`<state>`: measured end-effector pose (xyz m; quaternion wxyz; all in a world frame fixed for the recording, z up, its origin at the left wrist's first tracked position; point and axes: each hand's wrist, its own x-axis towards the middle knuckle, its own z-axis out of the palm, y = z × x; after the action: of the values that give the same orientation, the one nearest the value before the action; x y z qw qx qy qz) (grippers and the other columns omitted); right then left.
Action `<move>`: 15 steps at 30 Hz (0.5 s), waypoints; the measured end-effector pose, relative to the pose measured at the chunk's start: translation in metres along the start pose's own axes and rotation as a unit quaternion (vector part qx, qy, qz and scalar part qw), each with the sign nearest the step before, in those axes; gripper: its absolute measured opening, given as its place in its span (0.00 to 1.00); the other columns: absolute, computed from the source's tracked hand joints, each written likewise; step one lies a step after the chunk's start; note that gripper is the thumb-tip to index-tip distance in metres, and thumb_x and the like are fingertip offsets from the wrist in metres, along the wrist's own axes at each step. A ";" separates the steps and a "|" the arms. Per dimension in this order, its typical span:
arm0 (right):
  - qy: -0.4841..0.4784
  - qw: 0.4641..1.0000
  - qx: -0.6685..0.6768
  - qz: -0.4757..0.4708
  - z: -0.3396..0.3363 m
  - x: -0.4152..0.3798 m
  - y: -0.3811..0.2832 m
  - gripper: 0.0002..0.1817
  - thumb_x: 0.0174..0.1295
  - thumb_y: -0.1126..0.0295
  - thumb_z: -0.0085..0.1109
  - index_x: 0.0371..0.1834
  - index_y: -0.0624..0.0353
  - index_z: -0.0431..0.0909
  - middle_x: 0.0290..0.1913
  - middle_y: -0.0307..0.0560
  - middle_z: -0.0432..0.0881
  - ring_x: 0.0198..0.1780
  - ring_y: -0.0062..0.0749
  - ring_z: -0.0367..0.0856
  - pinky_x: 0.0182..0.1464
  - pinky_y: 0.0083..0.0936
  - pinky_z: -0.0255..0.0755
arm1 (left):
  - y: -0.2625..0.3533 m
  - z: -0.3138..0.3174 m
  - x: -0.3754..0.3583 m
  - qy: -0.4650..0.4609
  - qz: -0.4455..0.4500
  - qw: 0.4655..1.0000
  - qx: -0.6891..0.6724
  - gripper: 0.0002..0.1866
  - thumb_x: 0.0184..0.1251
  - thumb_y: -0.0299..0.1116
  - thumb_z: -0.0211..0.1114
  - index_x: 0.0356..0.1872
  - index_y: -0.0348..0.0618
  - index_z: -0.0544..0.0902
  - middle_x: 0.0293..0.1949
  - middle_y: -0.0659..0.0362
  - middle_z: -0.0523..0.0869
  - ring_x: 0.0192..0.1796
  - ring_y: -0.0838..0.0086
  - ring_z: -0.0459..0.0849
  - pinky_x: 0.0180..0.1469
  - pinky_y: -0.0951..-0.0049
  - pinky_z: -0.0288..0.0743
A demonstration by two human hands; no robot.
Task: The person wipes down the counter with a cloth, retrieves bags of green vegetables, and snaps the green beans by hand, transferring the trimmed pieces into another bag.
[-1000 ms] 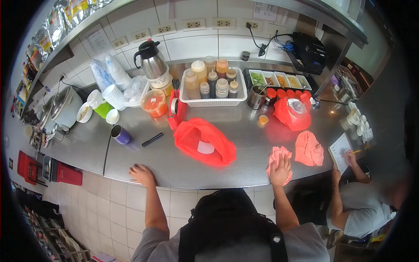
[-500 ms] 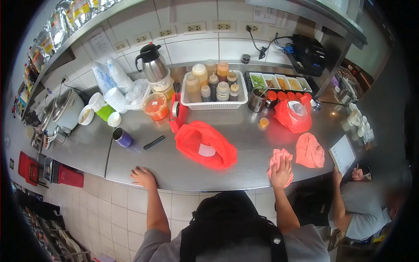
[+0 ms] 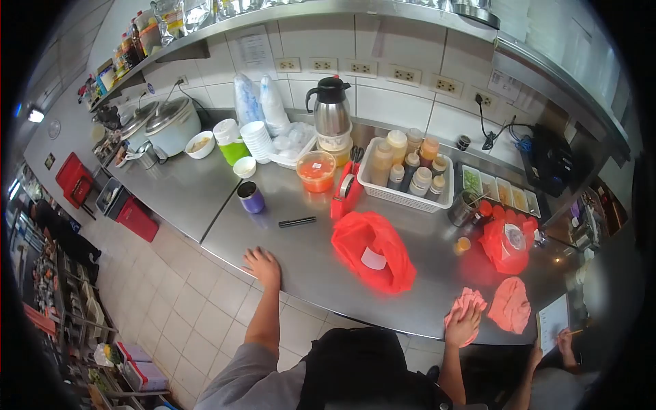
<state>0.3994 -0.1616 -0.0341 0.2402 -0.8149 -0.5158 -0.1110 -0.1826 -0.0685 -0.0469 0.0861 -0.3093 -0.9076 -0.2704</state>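
Observation:
My left hand [image 3: 262, 267] lies flat on the steel counter [image 3: 301, 266] near its front edge, fingers spread and nothing in them. At the front right, my right hand [image 3: 465, 325] rests with stretched fingers on top of a crumpled pink cloth [image 3: 466, 300]. A second pink cloth [image 3: 510, 305] lies just to the right of it. Between my hands sits a red plastic bag [image 3: 383, 273], with a white paper slip [image 3: 374, 257] on it. A black pen [image 3: 297, 222] and a purple tumbler [image 3: 251, 199] stand beyond my left hand, the pen lying down.
Farther back are a white basket [image 3: 410, 193] of sauce bottles, an orange tub [image 3: 316, 179], a steel thermos [image 3: 332, 116] and a red tape dispenser [image 3: 346, 195]. A tied red bag [image 3: 504, 253] is at right. Beside the counter, a co-worker's hand [image 3: 566, 339] holds a pencil over a notepad [image 3: 552, 321].
The view has swung left and tilted, so the counter things appear farther right. Both my hands keep their places, the left on the counter and the right on the cloth.

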 end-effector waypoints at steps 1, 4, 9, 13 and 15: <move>-0.006 1.000 -0.001 0.006 -0.001 0.001 -0.001 0.28 0.68 0.55 0.52 0.68 0.57 0.74 0.72 0.53 0.70 0.73 0.56 0.63 0.73 0.49 0.57 | 0.001 0.000 0.000 -0.001 0.002 1.000 -0.001 0.23 0.73 0.41 0.56 0.64 0.44 0.74 0.73 0.47 0.65 0.78 0.49 0.55 0.76 0.35 0.39; -0.017 1.000 -0.007 0.026 -0.003 0.000 -0.005 0.28 0.68 0.55 0.51 0.68 0.56 0.74 0.72 0.52 0.70 0.73 0.55 0.63 0.73 0.49 0.57 | -0.001 0.002 -0.001 -0.004 0.002 1.000 0.004 0.22 0.73 0.41 0.56 0.64 0.43 0.75 0.73 0.47 0.65 0.78 0.49 0.55 0.76 0.35 0.39; -0.018 1.000 -0.014 0.016 0.005 -0.001 0.002 0.28 0.68 0.55 0.51 0.69 0.55 0.73 0.73 0.52 0.68 0.74 0.55 0.62 0.73 0.48 0.56 | 0.000 -0.004 0.005 -0.015 -0.013 1.000 0.008 0.20 0.73 0.43 0.56 0.62 0.48 0.77 0.72 0.48 0.67 0.78 0.54 0.57 0.75 0.35 0.42; -0.045 0.999 -0.025 0.010 0.004 0.003 0.002 0.30 0.68 0.55 0.50 0.72 0.53 0.69 0.76 0.50 0.64 0.76 0.54 0.59 0.74 0.49 0.53 | 0.005 -0.034 0.045 -0.160 -0.097 0.980 0.073 0.23 0.74 0.49 0.55 0.65 0.55 0.75 0.73 0.50 0.67 0.78 0.56 0.57 0.74 0.33 0.47; -0.054 0.998 -0.019 0.001 0.001 0.003 0.004 0.30 0.68 0.55 0.50 0.72 0.53 0.68 0.76 0.50 0.63 0.76 0.54 0.58 0.74 0.50 0.52 | -0.001 -0.026 0.034 -0.112 -0.117 0.984 0.080 0.25 0.74 0.51 0.54 0.68 0.57 0.73 0.74 0.49 0.64 0.79 0.56 0.56 0.73 0.33 0.47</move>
<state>0.4040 -0.1599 -0.0352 0.1967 -0.8243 -0.5253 -0.0766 -0.2101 -0.0660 -0.0147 -0.0233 -0.2217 -0.9601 -0.1686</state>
